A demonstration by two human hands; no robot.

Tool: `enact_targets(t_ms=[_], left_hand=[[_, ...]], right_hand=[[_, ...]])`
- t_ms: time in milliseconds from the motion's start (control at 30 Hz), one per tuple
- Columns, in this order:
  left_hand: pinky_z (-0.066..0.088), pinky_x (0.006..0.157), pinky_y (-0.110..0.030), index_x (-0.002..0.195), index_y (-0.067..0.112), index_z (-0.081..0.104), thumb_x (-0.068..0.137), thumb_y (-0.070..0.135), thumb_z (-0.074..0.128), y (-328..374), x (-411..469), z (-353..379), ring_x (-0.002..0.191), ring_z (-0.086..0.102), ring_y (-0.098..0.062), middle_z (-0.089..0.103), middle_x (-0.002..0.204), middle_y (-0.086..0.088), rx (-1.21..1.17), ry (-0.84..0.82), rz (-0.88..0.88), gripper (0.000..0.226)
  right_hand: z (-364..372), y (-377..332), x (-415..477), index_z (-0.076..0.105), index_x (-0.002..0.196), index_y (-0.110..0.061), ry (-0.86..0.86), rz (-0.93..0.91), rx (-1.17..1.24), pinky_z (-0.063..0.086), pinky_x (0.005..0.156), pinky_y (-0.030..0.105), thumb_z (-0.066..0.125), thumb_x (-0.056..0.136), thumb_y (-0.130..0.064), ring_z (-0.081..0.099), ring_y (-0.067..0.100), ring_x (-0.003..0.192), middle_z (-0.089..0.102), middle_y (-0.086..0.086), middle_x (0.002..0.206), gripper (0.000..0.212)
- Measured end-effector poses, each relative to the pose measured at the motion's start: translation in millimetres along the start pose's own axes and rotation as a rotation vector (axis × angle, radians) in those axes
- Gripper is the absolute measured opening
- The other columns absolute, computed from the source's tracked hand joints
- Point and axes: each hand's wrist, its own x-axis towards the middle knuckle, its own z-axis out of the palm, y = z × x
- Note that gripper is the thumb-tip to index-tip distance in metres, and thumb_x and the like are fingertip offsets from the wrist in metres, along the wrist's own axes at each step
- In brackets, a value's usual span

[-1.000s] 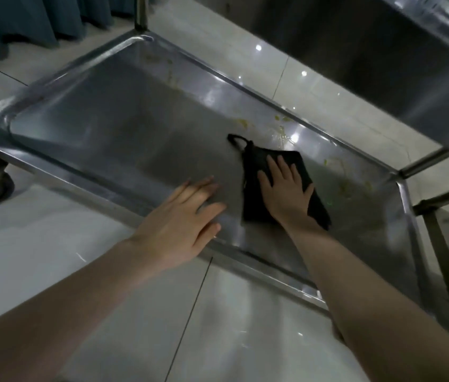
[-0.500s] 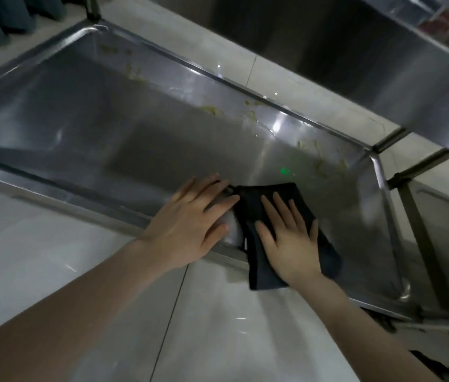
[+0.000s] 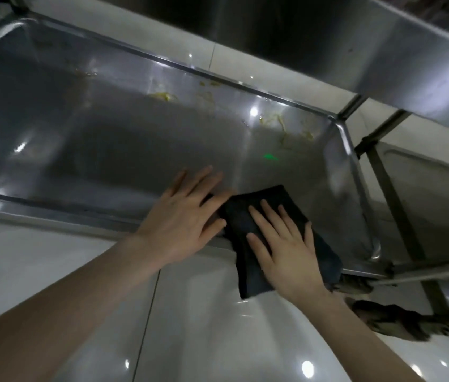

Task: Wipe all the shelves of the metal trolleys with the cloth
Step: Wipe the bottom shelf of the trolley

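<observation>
Head view: my right hand [image 3: 286, 252] presses the black cloth [image 3: 241, 213] over the near rim of the shelf [image 3: 107, 150], close to its right corner, fingers straight and spread. My left hand [image 3: 182, 221] lies flat beside it, fingers apart. Bare steel stretches left; yellow smears [image 3: 162, 96] line the far edge.

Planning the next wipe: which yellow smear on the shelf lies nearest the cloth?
The looping yellow smear by the far right corner of the shelf, straight beyond the black cloth under the right hand; the others lie farther left.
</observation>
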Motion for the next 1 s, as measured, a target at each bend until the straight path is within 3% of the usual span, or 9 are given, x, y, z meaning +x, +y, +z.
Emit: enact_targets(t_ms=[167, 333, 433, 533, 667, 800, 1000], left_hand=[[0.013, 0.119, -0.043, 0.149, 0.026, 0.030, 0.096, 0.049, 0.030, 30.9, 23.2, 16.0, 0.148, 0.013, -0.022, 0.024, 0.158, -0.003, -0.014, -0.025, 0.033, 0.058], [0.022, 0.117, -0.046, 0.143, 0.022, 0.044, 0.094, 0.044, 0.044, 31.6, 23.1, 22.4, 0.146, 0.022, -0.026, 0.035, 0.154, -0.006, -0.038, -0.010, 0.008, 0.054], [0.027, 0.115, -0.047, 0.140, 0.020, 0.047, 0.094, 0.045, 0.036, 32.8, 23.4, 21.1, 0.143, 0.029, -0.027, 0.041, 0.150, -0.007, -0.028, -0.011, 0.031, 0.053], [0.030, 0.113, -0.047, 0.138, 0.019, 0.050, 0.095, 0.043, 0.031, 33.8, 24.3, 17.9, 0.140, 0.035, -0.027, 0.045, 0.147, -0.006, -0.023, -0.044, 0.071, 0.053], [0.031, 0.113, -0.046, 0.136, 0.020, 0.053, 0.096, 0.042, 0.029, 33.7, 24.8, 19.9, 0.139, 0.036, -0.025, 0.042, 0.149, -0.004, -0.042, -0.084, 0.086, 0.052], [0.033, 0.111, -0.046, 0.134, 0.020, 0.055, 0.095, 0.041, 0.032, 34.6, 25.5, 20.6, 0.136, 0.041, -0.026, 0.045, 0.147, -0.005, -0.027, -0.089, 0.096, 0.050], [0.029, 0.114, -0.046, 0.137, 0.024, 0.052, 0.094, 0.044, 0.028, 32.0, 25.6, 24.9, 0.138, 0.037, -0.024, 0.042, 0.149, -0.002, -0.045, -0.086, 0.070, 0.053]], right_hand=[[-2.2, 28.7, 66.3, 0.014, 0.150, -0.049, 0.030, 0.133, -0.028, -0.003, 0.116, 0.058, 0.020, 0.095, -0.063, 0.000, 0.010, 0.149, 0.006, -0.020, 0.161, 0.057], [-15.8, 63.1, 170.9, 0.017, 0.152, -0.042, 0.052, 0.316, 0.041, -0.003, 0.114, 0.064, 0.024, 0.100, -0.057, 0.003, 0.018, 0.150, 0.008, -0.013, 0.163, 0.054], [-9.4, 57.9, 157.0, 0.016, 0.152, -0.042, 0.054, 0.277, 0.036, -0.005, 0.114, 0.063, 0.021, 0.099, -0.058, 0.002, 0.018, 0.150, 0.007, -0.014, 0.163, 0.055], [-1.5, 57.2, 79.7, 0.014, 0.151, -0.046, 0.079, 0.169, 0.001, -0.004, 0.116, 0.060, 0.019, 0.097, -0.061, 0.001, 0.014, 0.150, 0.007, -0.017, 0.162, 0.056], [0.2, 67.7, -4.9, 0.011, 0.150, -0.048, 0.056, 0.171, -0.022, -0.004, 0.116, 0.056, 0.009, 0.091, -0.067, 0.001, 0.011, 0.149, 0.007, -0.020, 0.161, 0.061], [-8.6, 93.7, 57.1, 0.017, 0.150, -0.047, 0.074, 0.240, 0.013, -0.002, 0.115, 0.061, 0.025, 0.097, -0.060, 0.003, 0.013, 0.150, 0.009, -0.017, 0.162, 0.056], [-27.0, 132.7, 155.5, 0.020, 0.152, -0.038, 0.069, 0.352, 0.048, -0.003, 0.114, 0.066, 0.025, 0.100, -0.055, 0.003, 0.020, 0.150, 0.011, -0.010, 0.163, 0.055]])
